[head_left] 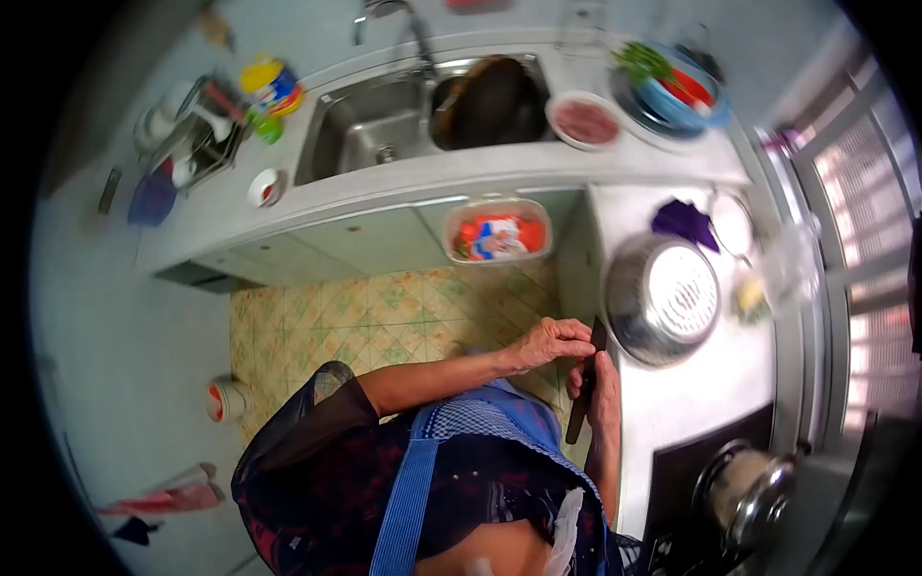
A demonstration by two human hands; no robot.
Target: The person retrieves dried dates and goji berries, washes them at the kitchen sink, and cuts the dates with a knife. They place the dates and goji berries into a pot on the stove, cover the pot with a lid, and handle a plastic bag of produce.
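Note:
My right hand [603, 392] is closed round a long, narrow, dark object that looks like a knife [577, 422], held beside the counter's edge. At its upper end, the fingers of my left hand [549, 344] are bent and pinched against it; the fingertips are partly hidden. A silver metal pot or basin with a perforated pattern on its round face [663, 300] stands on the right counter, just beyond both hands. The knife-like object lies in front of the counter's side, above the tiled floor.
Near the pot are a purple cloth [684, 223] and plastic bags [789, 267]. A lidded pot [754, 490] stands on the stove at lower right. A plate of minced meat [586, 122] sits beside the double sink [351, 130]. A bin [495, 204] hangs at the cabinet front.

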